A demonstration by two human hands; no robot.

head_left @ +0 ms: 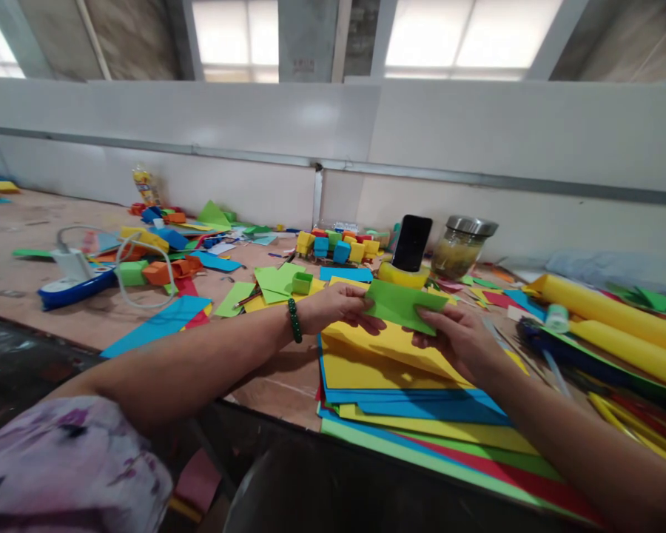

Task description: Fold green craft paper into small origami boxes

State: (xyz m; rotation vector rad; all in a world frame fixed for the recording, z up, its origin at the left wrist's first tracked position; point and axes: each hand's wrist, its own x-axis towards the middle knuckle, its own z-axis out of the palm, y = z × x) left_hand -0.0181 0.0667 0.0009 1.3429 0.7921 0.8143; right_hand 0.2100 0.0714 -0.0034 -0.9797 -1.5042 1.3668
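A piece of green paper [402,302] is held up between my two hands. My left hand [341,307] pinches its left end, and a dark green bead bracelet [294,320] circles that wrist. At the paper's right end, my right hand [458,337] grips with the thumb in front and fingers behind. Just below lies a stack of coloured sheets [377,366], yellow on top with blue, green and red edges under it. A small open green paper box [302,283] stands beyond my left wrist, next to loose green sheets [274,283].
Behind my hands are a phone [414,243] propped on a yellow roll, a lidded glass jar [459,246] and several small paper boxes [338,246]. A blue-and-white power strip [78,283] with a cable sits left. Yellow paper rolls [627,322] lie right.
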